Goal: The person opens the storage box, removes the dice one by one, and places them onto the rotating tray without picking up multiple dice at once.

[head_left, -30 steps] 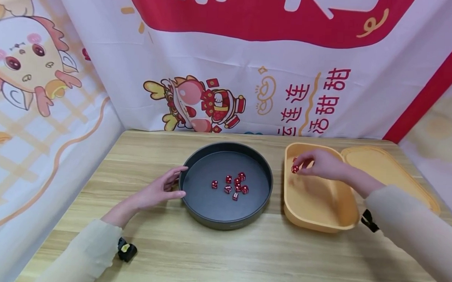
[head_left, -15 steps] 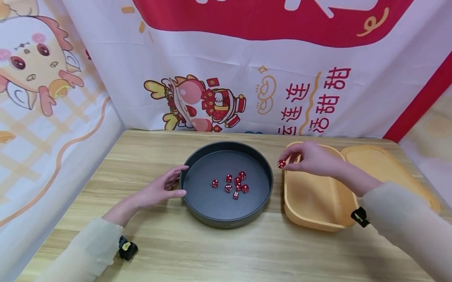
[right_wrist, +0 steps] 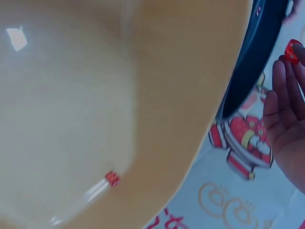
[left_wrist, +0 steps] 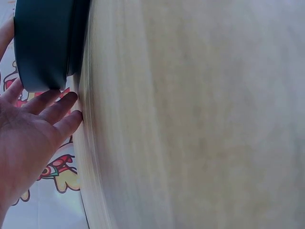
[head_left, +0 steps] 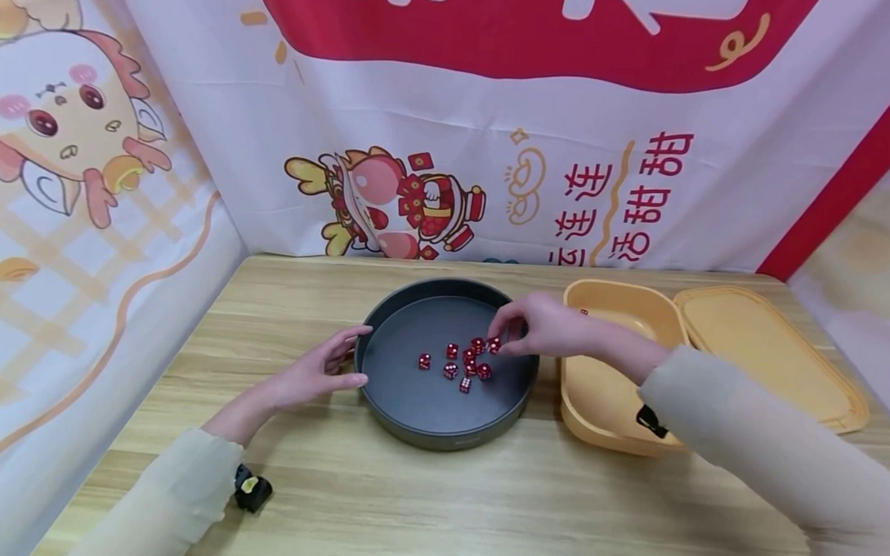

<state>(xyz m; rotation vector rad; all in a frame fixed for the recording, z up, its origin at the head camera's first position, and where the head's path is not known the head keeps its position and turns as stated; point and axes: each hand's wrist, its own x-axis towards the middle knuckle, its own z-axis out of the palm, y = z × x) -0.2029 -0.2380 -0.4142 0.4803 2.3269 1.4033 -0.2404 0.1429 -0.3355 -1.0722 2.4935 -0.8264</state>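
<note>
A round dark grey pan stands on the wooden table with several red dice lying on its floor. My left hand touches the pan's left side, its thumb and fingers spread along the wall. Over the right part of the pan, my right hand pinches a red die between thumb and fingertips. An orange-yellow container sits right of the pan, under my right forearm. One red die lies inside it, near a wall, in the right wrist view.
To the right of the container lies its flat yellow lid. A printed white and red cloth hangs behind the wooden table, and another covers the left side.
My right hand has lifted a die out of the container and carried it left over the pan. My left hand has stayed at the pan's side.
</note>
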